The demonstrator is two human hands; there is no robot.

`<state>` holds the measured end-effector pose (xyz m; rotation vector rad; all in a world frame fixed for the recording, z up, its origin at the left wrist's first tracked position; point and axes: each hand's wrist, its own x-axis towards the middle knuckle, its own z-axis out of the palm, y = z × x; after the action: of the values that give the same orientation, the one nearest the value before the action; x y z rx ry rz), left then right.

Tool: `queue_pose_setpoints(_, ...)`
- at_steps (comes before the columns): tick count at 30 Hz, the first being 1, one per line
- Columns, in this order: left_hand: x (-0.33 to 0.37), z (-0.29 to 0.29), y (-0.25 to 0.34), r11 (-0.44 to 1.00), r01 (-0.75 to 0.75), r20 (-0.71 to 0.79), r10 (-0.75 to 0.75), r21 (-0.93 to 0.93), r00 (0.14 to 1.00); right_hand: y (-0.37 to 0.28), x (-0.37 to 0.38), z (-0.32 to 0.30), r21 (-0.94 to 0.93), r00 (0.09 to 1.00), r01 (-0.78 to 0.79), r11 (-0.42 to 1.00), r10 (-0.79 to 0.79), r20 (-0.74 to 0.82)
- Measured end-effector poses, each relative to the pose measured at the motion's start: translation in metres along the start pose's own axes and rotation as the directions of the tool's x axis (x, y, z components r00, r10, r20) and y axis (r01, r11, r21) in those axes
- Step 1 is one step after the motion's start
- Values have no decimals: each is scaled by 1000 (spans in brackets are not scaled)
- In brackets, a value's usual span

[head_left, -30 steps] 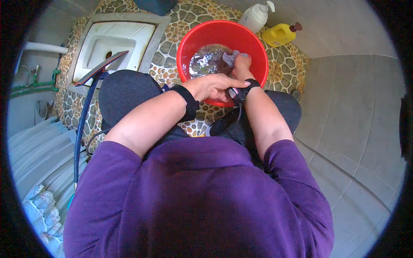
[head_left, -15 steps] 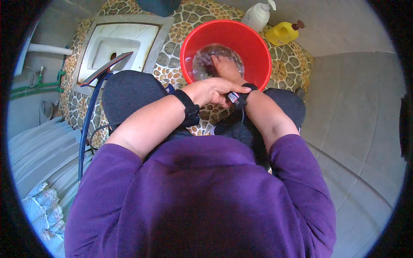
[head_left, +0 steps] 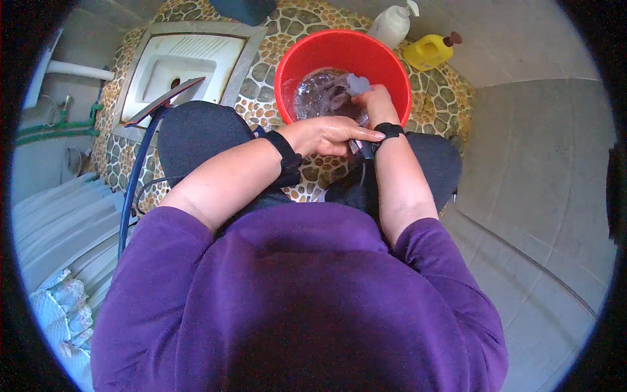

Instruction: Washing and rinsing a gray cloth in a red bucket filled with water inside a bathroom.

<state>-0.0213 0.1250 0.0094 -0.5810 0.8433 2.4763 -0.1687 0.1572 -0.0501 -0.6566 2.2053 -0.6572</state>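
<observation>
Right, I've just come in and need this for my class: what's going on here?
The person's right hand holds a pale cloth in a red basin with some water in it. The left hand is at the black band on the right wrist. A white bottle and a yellow bottle are beyond the basin, toward the right.

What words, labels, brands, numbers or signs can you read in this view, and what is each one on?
None can be read.
Yellow bottle: faint marks on its side, too small and blurred to read.
White pump bottle: no lettering can be made out.
Red tub: no lettering visible on the parts in view.
</observation>
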Motion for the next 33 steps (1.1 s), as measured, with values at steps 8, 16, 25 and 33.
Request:
queue_pose_setpoints(8,1,21,11,998,57,-52,-56,1,997,14,45,37,-344,777,261,902,-408,-480)
queue_pose_setpoints(16,-4,5,11,997,69,5,-70,32,998,13,44,51,30,885,349,936,-319,-338)
queue_pose_setpoints(25,16,-98,51,944,-307,-825,269,123,498,19,70,23,631,983,-164,759,179,40)
queue_pose_setpoints(33,14,-89,52,969,-226,-688,95,-104,720,-10,42,-24,886,957,-164,434,-149,250)
